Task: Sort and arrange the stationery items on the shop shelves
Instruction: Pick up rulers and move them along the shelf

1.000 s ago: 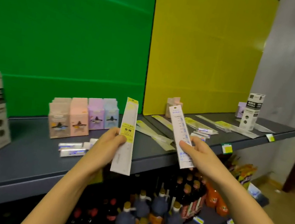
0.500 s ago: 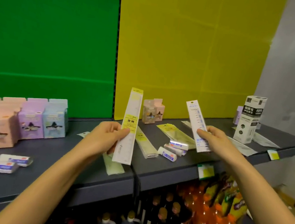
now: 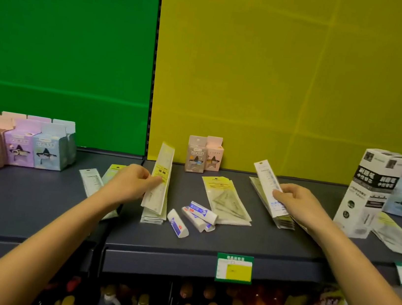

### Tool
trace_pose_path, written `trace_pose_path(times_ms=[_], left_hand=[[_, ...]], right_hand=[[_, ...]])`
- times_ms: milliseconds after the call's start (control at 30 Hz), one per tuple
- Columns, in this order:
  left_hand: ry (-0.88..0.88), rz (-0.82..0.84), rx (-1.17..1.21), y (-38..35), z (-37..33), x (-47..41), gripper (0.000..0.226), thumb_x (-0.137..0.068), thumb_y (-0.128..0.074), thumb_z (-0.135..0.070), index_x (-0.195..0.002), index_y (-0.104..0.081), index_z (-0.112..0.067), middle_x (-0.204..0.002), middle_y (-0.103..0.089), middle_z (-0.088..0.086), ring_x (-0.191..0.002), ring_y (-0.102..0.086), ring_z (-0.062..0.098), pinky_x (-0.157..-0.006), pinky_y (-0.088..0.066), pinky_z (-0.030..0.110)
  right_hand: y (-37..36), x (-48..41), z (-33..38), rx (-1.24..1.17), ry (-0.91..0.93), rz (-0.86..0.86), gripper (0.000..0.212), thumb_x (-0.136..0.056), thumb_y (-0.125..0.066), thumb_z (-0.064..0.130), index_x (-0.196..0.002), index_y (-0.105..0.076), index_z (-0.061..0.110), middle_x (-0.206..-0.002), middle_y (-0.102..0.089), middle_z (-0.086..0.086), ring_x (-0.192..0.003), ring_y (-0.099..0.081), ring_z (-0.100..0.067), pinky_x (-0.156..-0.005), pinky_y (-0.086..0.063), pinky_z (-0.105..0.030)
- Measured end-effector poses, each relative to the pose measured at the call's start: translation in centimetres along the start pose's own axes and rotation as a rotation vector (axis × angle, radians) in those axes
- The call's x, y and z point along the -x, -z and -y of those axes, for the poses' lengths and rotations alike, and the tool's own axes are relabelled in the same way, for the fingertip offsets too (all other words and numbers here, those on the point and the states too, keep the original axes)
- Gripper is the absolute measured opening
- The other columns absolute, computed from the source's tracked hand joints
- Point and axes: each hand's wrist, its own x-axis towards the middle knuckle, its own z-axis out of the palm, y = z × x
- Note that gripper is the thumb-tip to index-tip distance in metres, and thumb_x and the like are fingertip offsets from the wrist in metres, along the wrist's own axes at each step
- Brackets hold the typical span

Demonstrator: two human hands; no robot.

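Note:
My left hand point(image 3: 130, 183) pinches a long ruler pack with a yellow label point(image 3: 161, 172), held just above a flat stack of like packs point(image 3: 152, 216) on the grey shelf point(image 3: 207, 246). My right hand point(image 3: 298, 205) grips a white ruler pack with blue print point(image 3: 268, 187) over another stack of ruler packs point(image 3: 283, 222). Between the two stacks lie set-square packs point(image 3: 225, 202) and several white erasers point(image 3: 198, 216).
Pastel boxes point(image 3: 22, 148) stand at the left, two small boxes point(image 3: 203, 156) at the back wall, a tall black-and-white box point(image 3: 369, 194) at the right. Loose ruler packs point(image 3: 92, 181) lie left of my hand. Price tags point(image 3: 234, 268) hang on the shelf edge; bottles stand below.
The view has swung right along the shelf. Both hands have come down with their ruler packs, each now close over a stack on the shelf.

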Motion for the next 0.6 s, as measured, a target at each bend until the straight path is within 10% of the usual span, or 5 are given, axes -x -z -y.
trace_pose_path(times_ms=[600], left_hand=[[0.012,-0.048,-0.588,-1.8,0.6,-1.7,0.051,-0.093,-0.043,-0.041,-0.05,-0.036,-0.015,-0.05,-0.038,0.001,-0.048,-0.036,0.015,-0.047,-0.023,0.026]], right_hand=[[-0.2,-4.3,-4.2,0.344,0.036,-0.022,0.032,-0.088,-0.052,0.034,-0.109,-0.066,0.015,-0.118,-0.065,-0.012,-0.11,-0.056,-0.033,-0.089,-0.044,-0.037]])
